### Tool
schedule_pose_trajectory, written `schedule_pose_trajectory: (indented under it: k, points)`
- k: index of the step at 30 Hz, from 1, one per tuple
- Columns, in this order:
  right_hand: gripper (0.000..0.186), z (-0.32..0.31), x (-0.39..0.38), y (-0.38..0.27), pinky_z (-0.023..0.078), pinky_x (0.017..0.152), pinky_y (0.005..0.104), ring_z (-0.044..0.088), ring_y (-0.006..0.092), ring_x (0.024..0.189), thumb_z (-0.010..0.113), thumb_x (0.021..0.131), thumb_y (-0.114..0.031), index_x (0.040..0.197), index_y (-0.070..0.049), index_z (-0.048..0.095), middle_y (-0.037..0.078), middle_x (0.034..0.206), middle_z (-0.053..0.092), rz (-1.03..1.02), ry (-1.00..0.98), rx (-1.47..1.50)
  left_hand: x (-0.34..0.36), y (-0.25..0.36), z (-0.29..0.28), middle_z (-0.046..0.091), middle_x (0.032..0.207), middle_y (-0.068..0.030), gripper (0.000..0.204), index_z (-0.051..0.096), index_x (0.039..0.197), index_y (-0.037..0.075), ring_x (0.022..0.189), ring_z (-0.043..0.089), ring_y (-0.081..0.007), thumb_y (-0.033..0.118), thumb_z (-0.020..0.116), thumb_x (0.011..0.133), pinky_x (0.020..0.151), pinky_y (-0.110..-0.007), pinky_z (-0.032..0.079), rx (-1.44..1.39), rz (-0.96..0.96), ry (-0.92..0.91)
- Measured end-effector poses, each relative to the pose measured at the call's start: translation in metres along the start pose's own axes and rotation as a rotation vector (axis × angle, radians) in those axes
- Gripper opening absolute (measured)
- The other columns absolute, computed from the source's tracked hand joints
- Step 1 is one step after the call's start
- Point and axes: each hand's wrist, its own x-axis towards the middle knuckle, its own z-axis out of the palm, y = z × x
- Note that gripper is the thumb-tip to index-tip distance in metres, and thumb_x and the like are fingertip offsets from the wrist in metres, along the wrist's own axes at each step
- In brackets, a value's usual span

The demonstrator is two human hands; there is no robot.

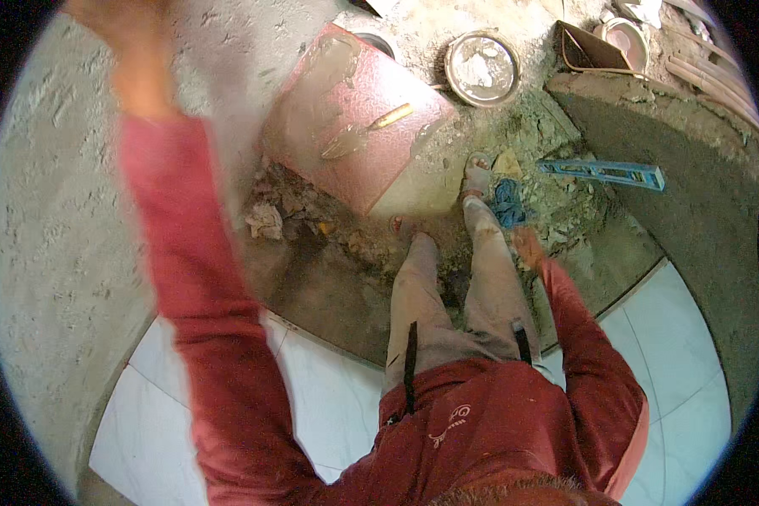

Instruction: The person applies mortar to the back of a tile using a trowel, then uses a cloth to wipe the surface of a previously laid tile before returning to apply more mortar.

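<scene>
My left hand (126, 34) is raised at the upper left beside the rough plastered wall (51, 219). It is smeared by motion, so its fingers are unclear. My right hand (527, 246) hangs beside my right leg, near a crumpled blue cloth (508, 202); its fingers are too blurred to read. A red speckled slab (358, 169), partly smeared with grey mortar, lies ahead of me, with a wooden-handled trowel (391, 115) on it. A blue spirit level (616, 173) lies at the right.
A round metal pan (481, 69), a dark angular container (582, 46) and poles (704, 80) are at the back. Rubble (266, 219) surrounds the slab's left corner. A curved wall (666, 135) bounds the right. White tiles (662, 354) edge the ledge where my feet stand.
</scene>
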Motion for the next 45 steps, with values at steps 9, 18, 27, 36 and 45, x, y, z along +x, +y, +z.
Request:
schedule_pose_trajectory:
  k: [9,18,27,36,45]
  points:
    - [0.039,0.026,-0.148,-0.048,0.044,0.090,0.0492,0.054,0.0413,0.105,0.053,0.098,-0.035,0.114,0.001,0.057,0.025,0.118,0.056,-0.189,0.014,-0.345,-0.488,0.211,-0.257,0.023,0.159,-0.0232,0.060,0.029,0.153,0.004,0.148,0.022,-0.0394,0.016,0.052,0.099,0.118,-0.049,0.024,-0.681,-1.329,-1.106]
    - [0.047,0.113,0.184,-0.238,0.041,0.101,0.0446,0.050,0.0339,0.121,0.064,0.086,-0.007,0.132,-0.010,0.053,0.016,0.125,0.053,-1.113,0.269,-1.002,-0.693,0.201,-0.182,0.043,0.151,-0.0170,0.061,0.041,0.148,0.002,0.133,0.047,-0.0310,0.038,0.053,0.100,0.108,-0.043,0.038,-0.549,-1.794,-0.638]
    - [0.037,0.187,0.296,-0.292,0.043,0.096,0.0397,0.060,0.0246,0.104,0.055,0.093,-0.021,0.130,-0.012,0.054,0.008,0.110,0.057,-1.465,0.308,-1.238,-0.733,0.163,-0.095,0.054,0.140,-0.0172,0.054,0.048,0.143,0.000,0.117,0.056,-0.0267,0.033,0.053,0.101,0.102,-0.037,0.043,-0.398,-1.641,-0.524]
    - [0.034,0.170,0.307,-0.318,0.051,0.080,0.0470,0.065,0.0321,0.093,0.057,0.090,-0.024,0.123,-0.014,0.055,0.013,0.105,0.058,-1.681,0.263,-1.200,-0.770,0.095,-0.107,0.057,0.137,-0.0185,0.052,0.049,0.144,0.002,0.121,0.057,-0.0276,0.033,0.052,0.102,0.102,-0.037,0.043,-0.146,-1.345,-0.407]
    - [0.035,-0.007,0.250,-0.231,0.055,0.078,0.0433,0.066,0.0331,0.089,0.056,0.097,-0.044,0.114,-0.014,0.064,0.014,0.103,0.064,-1.267,0.763,-1.170,-0.772,0.100,-0.089,0.065,0.119,-0.0127,0.044,0.058,0.136,0.003,0.102,0.063,-0.0207,0.027,0.058,0.098,0.086,-0.033,0.051,-0.368,-1.455,-0.086]
